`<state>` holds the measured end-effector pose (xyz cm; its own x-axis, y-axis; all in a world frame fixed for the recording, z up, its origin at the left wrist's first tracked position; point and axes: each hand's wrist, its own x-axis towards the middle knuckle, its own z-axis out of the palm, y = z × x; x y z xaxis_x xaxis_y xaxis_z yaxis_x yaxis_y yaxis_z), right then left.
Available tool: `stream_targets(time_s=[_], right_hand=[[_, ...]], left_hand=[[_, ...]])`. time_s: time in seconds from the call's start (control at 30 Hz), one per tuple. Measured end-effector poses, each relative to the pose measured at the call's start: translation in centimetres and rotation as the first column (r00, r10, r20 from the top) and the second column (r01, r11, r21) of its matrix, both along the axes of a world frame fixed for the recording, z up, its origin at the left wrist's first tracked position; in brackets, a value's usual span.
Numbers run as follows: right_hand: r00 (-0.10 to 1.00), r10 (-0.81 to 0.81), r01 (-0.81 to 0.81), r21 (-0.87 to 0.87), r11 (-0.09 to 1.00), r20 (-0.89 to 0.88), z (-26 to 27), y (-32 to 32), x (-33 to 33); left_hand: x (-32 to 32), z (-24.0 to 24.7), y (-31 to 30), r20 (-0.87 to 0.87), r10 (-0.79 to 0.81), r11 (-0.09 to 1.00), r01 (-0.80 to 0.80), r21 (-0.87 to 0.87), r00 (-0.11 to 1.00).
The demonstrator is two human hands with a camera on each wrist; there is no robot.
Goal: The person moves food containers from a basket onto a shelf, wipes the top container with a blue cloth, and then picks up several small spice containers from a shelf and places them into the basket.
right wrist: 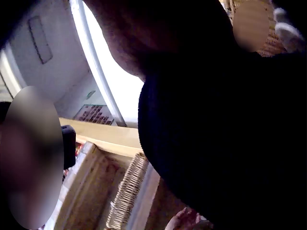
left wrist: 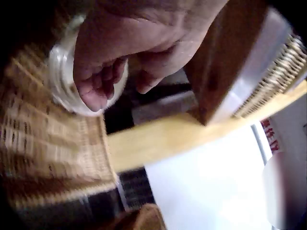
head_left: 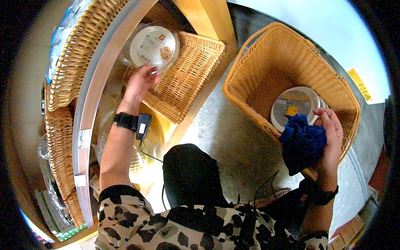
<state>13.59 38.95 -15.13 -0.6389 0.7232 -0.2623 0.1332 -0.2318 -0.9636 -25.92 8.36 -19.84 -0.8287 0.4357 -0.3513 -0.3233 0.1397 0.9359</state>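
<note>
My left hand (head_left: 143, 81), its fingers loosely curled, is at the near edge of a round, clear-wrapped pack of white plates or lids (head_left: 152, 48) with a printed label. The pack rests at the far left end of a shallow wicker tray (head_left: 189, 79). In the left wrist view, the curled fingers overlap the pack's rim (left wrist: 60, 79), thumb apart. My right hand (head_left: 331, 131) grips a crumpled dark blue cloth (head_left: 302, 141) over the near right side of a tall wicker basket (head_left: 254, 41). Behind the cloth, inside that basket, lies a round white pack (head_left: 291, 102) with a grey and yellow label.
A wooden shelf frame (head_left: 221, 21) borders the tray. Another wicker basket (head_left: 79, 54) stands on the far left, behind a curved shelf edge (head_left: 87, 121). A white panel with a yellow sticker (head_left: 359, 84) is at the right. Grey floor (head_left: 233, 137) shows between shelf and basket.
</note>
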Motion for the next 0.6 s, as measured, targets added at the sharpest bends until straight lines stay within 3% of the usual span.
stream_targets(time_s=[0.1,0.17,0.2,0.23,0.3,0.37,0.47,0.6], right_hand=[[0.996,-0.071,0.066,-0.098,0.993,-0.051,-0.1,0.2,0.5],[0.988,-0.123,0.103,-0.204,0.974,-0.091,0.1,0.2,0.3],[0.991,-0.096,0.086,-0.111,0.99,-0.093,0.1,0.2,0.4],[0.993,-0.073,0.072,-0.016,0.997,-0.095,0.0,0.0,0.5],[0.986,-0.091,0.097,0.039,0.994,-0.141,-0.2,-0.1,0.5],[0.956,-0.187,0.182,-0.043,0.982,-0.224,-0.4,0.3,0.4],[0.94,-0.259,0.175,-0.336,0.926,-0.223,0.1,1.1,1.0],[0.969,-0.117,0.066,-0.228,0.971,-0.216,-0.5,2.5,1.5]], left_hand=[[7.8,5.7,7.5,-0.02,-0.291,0.956,0.289,-0.05,0.957],[12.6,6.8,11.8,0.072,-0.551,0.834,0.547,0.072,0.831],[15.7,7.5,13.6,0.046,-0.661,0.75,0.66,0.044,0.749],[18.1,8.2,15.3,-0.061,-0.79,0.613,0.78,-0.124,0.611],[22.2,7.1,17.9,-0.027,-0.868,0.497,0.865,-0.074,0.496],[25.7,4.8,20.1,-0.099,-0.888,0.396,0.855,0.335,0.45],[27.6,4.4,21.0,-0.035,-0.841,0.5,0.799,0.335,0.54],[28.5,3.8,21.6,0.14,-0.742,0.651,0.657,0.38,0.655]])
